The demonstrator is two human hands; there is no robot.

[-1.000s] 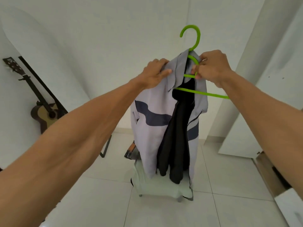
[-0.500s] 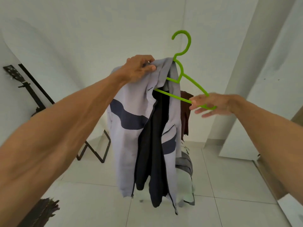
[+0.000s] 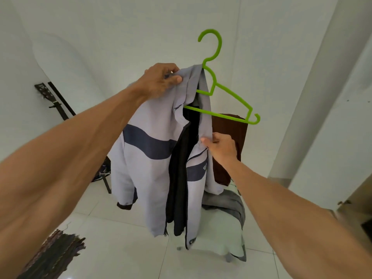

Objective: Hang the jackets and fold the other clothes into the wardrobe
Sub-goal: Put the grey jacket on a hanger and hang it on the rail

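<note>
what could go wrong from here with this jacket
1. Only one side of the jacket is on the green hanger; its other arm is bare, so the jacket may slide off.
2. Neither hand visibly holds the hanger: the left hand grips fabric at the shoulder, the right hand pinches the front edge, so a tug could tip the hanger out.

Walls (image 3: pixel 120 27): plain white, evenly lit.
Floor (image 3: pixel 124 248): glossy white tiles, thin grout lines.
Column (image 3: pixel 314 97): white, right side.
Guitar (image 3: pixel 45 91): leaning against the left wall.
Rug (image 3: pixel 52 256): dark, patterned, on the floor lower left.
</note>
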